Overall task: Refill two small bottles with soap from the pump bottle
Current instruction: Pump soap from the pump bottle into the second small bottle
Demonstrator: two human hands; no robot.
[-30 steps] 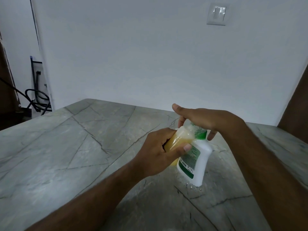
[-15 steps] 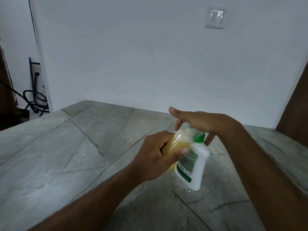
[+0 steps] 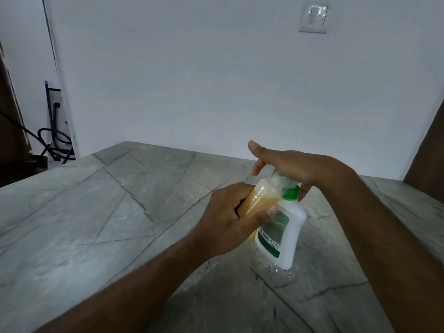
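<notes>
The left hand point(image 3: 230, 222) held a small bottle point(image 3: 260, 198) of yellow soap at the pump bottle point(image 3: 286, 227) standing on the tabletop point(image 3: 120, 212). The right hand point(image 3: 295, 164) lay flat, fingers straight, on the pump. This looked like the filling step; next, another steady push.

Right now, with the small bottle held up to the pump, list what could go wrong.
1. The left hand holds the small bottle tilted against the pump; soap could miss its mouth, which is hidden under the right hand.
2. The pump bottle leans and looks unsupported at its base; a hard press might tip or slide it.
3. Wet droplets on the countertop could make slipping likelier.
</notes>
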